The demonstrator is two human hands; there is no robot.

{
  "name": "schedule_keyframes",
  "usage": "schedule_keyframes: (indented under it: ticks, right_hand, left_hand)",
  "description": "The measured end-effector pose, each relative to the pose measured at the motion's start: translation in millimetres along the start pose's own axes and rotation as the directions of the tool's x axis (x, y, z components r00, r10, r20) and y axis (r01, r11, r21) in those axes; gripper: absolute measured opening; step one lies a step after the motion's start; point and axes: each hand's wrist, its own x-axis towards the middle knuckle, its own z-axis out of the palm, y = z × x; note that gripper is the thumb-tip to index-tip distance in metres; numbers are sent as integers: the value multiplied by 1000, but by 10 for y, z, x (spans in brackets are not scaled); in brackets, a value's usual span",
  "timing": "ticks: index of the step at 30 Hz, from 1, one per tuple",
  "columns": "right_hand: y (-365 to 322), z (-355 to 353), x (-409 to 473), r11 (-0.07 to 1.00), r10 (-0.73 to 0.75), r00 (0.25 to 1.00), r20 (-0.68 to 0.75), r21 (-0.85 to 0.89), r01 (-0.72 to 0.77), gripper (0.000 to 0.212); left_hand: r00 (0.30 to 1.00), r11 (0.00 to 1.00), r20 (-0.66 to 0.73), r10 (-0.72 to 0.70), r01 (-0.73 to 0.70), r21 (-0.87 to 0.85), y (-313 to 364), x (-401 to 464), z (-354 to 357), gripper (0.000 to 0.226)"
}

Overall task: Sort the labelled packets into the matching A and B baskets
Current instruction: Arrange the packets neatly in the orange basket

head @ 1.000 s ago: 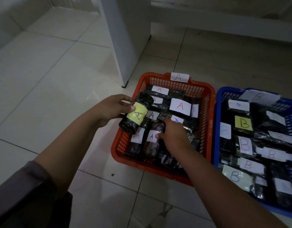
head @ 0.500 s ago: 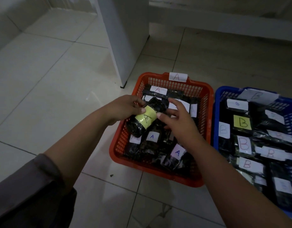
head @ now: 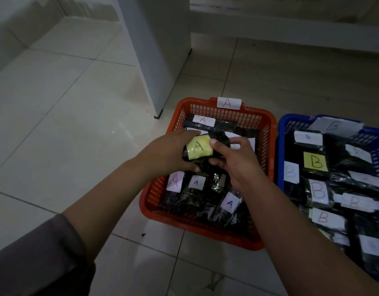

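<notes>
Both my hands grip a black packet with a yellow A label (head: pixel 199 147) over the middle of the orange A basket (head: pixel 267 133). My left hand (head: pixel 169 152) holds its left end and my right hand (head: pixel 237 161) pinches its right end. Several black packets with white A labels lie in the basket, one near the front (head: pixel 228 205). To the right stands the blue B basket (head: pixel 280 133) with several B-labelled packets, one with a yellow B label (head: pixel 314 162).
The baskets stand side by side on a pale tiled floor (head: pixel 56 135). A white cabinet corner (head: pixel 158 56) stands just behind the orange basket. A low wall ledge (head: pixel 291 30) runs along the back. A small dark speck (head: pixel 143 234) lies on the tile by the orange basket.
My left hand carried the yellow-labelled packet from the basket's left rim to over its middle. My right hand rose off the packets in the basket and took hold of the packet's other end.
</notes>
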Motion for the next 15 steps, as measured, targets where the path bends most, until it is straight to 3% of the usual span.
schedule_keyframes:
  ticks: [2,4,6,7,10,11,15]
  right_hand:
    - [-57,-63,1,997,-20,999,39,-76,23,24]
    - [-86,-248,52,888,-230,973,-20,-412,202,14]
    - [-70,-484,118,580,-473,881,28,-742,335,14]
    - [-38,-575,144,446,-504,859,94,-823,352,20]
    - [160,-675,170,115,-394,883,256,-939,324,40]
    - [207,-672,174,49,-368,889,272,-949,310,44]
    - [194,-542,219,48,-330,914,238,-962,268,50]
  left_hand:
    - [997,998,-70,25,-20,59,-21,68,40,72]
    - [995,991,-92,32,-20,129,-72,139,-10,69]
    - [993,990,-117,11,5,138,-143,211,-75,68]
    - [992,993,-126,-6,21,116,-165,249,-98,68]
    - [994,998,-89,-60,63,30,-148,351,-124,70]
    - [996,998,-66,-62,64,21,-124,380,-126,69]
    - [997,997,-44,-67,68,28,-79,454,-112,68]
